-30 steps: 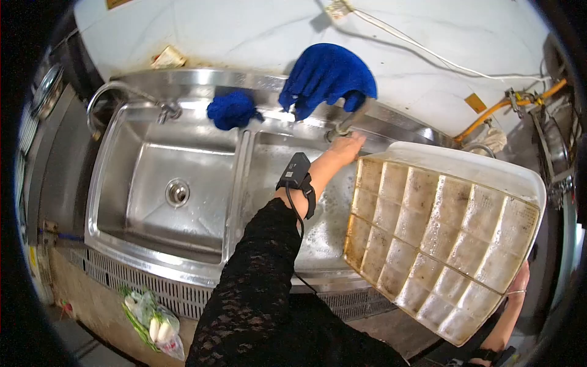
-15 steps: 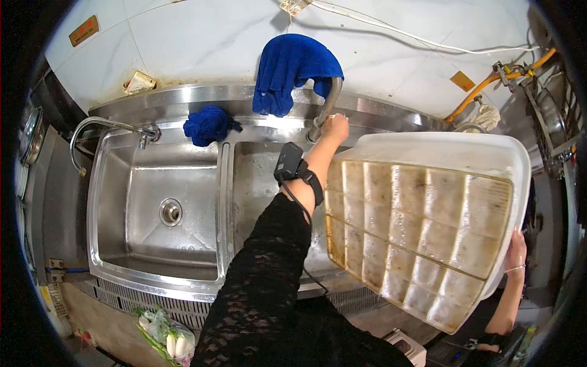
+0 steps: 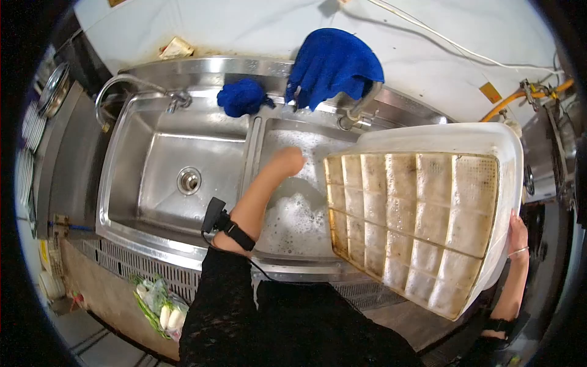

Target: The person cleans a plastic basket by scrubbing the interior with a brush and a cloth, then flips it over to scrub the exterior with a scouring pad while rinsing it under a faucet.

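My left hand [image 3: 286, 163] reaches down over the right sink basin [image 3: 276, 142], just above the soapy foam [image 3: 298, 221]. Its fingers point away from the camera and are hidden. A black band with a small device [image 3: 215, 218] is on that forearm. My right hand [image 3: 517, 236] grips the right rim of a large white plastic crate [image 3: 422, 208]. The crate is tilted on edge over the basin's right side, its stained, ribbed underside facing me. The tap [image 3: 362, 103] stands behind the basin, apart from my left hand.
A blue towel [image 3: 336, 61] hangs over the tap, and a balled blue cloth [image 3: 243, 96] sits on the divider's back ledge. The left basin [image 3: 159, 153] has a drain [image 3: 189, 180] and its own tap [image 3: 131, 82]. A bag of greens [image 3: 159, 309] lies on the floor.
My left hand has left the tap and dropped to the foamy right basin. The crate has stayed tilted in my right hand while the view shifted.
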